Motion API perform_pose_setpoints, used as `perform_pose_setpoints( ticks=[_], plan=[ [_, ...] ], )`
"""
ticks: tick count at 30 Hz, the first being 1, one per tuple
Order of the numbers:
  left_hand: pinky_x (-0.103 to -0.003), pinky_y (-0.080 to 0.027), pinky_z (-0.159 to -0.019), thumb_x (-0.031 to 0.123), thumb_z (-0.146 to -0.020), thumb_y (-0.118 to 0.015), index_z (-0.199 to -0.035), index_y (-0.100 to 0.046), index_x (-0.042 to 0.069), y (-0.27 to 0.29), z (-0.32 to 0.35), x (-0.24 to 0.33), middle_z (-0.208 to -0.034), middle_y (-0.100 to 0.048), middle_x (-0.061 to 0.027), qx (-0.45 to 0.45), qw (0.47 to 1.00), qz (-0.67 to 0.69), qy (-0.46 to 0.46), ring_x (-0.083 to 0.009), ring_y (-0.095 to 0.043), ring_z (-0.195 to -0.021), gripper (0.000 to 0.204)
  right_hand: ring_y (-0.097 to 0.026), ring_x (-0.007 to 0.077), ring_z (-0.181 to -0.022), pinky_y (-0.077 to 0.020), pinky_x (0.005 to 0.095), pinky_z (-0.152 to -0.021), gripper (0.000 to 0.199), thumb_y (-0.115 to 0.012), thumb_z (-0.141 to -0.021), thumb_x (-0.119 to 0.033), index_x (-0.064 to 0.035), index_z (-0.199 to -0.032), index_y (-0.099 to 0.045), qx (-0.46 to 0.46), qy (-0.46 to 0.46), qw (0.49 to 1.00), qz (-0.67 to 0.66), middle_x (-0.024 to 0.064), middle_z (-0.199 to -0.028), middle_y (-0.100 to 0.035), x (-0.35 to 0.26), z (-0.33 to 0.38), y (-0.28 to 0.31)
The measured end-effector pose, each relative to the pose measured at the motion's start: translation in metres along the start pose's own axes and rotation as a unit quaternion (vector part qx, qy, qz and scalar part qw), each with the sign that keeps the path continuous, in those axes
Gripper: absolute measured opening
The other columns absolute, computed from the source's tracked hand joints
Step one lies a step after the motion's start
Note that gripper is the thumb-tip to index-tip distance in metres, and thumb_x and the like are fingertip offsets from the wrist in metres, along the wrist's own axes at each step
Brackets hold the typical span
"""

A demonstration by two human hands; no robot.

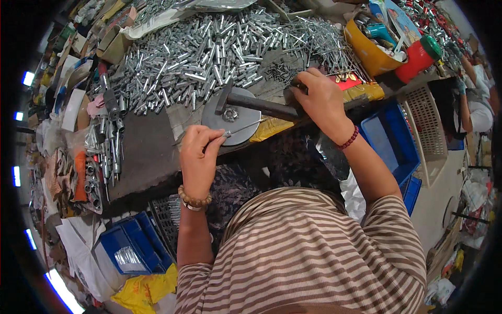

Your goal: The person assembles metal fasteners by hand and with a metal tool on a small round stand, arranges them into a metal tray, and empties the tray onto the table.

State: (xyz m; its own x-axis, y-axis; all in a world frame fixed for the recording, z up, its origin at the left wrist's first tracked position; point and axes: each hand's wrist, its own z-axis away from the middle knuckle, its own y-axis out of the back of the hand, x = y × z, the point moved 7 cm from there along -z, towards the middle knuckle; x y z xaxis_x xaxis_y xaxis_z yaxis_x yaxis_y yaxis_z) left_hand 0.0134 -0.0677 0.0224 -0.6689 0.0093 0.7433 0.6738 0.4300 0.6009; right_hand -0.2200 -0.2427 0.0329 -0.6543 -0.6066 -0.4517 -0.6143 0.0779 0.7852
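My left hand (200,144) is closed in a pinch on a small metal sleeve with a thin metal rod (248,126) sticking out toward the right. The rod's tip reaches past the rim of a round grey metal plate (243,137) at the bench's front edge. Across this plate lies a hammer (264,107), head to the left and handle pointing right. My right hand (320,99) is over the handle's end, its fingers bent together beside small dark screw-like pieces (280,71). Whatever sits between those fingertips is too dark to make out.
A big heap of metal sleeves (209,49) covers the bench behind the plate, with thin rods (327,42) to its right. Farther right stand a yellow container (368,55) and a red jar (410,63). Tools (107,141) lie left. Blue crates (389,141) flank the bench.
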Motion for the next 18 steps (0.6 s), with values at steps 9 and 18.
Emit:
perform_pose_setpoints(
  ticks=[9, 18],
  plan=[
    [-0.03, -0.049, -0.078, 0.001, -0.089, -0.074, -0.099, -0.075, -0.001, 0.0, 0.0, -0.001, -0.096, -0.063, -0.0079, -0.005, 1.0, 0.012, 0.016, -0.0193, -0.062, -0.089, 0.01, -0.069, 0.0345, -0.086, -0.0555, 0.0467, -0.073, 0.019, -0.077, -0.083, -0.019, -0.0073, -0.093, -0.065, -0.015, 0.043, 0.994, 0.096, 0.0109, -0.093, -0.065, 0.0, -0.015, -0.017],
    [-0.032, -0.05, -0.076, 0.002, -0.088, -0.075, -0.1, -0.075, 0.002, 0.001, 0.002, 0.0, -0.094, -0.064, -0.0093, 0.015, 1.0, -0.016, -0.009, -0.0216, -0.063, -0.086, 0.012, -0.066, 0.0367, -0.086, -0.0526, 0.0468, -0.072, 0.013, -0.072, -0.087, -0.012, -0.0068, -0.098, -0.066, -0.09, 0.148, 0.977, -0.124, 0.0133, -0.091, -0.062, -0.079, -0.006, -0.014]
  ],
)
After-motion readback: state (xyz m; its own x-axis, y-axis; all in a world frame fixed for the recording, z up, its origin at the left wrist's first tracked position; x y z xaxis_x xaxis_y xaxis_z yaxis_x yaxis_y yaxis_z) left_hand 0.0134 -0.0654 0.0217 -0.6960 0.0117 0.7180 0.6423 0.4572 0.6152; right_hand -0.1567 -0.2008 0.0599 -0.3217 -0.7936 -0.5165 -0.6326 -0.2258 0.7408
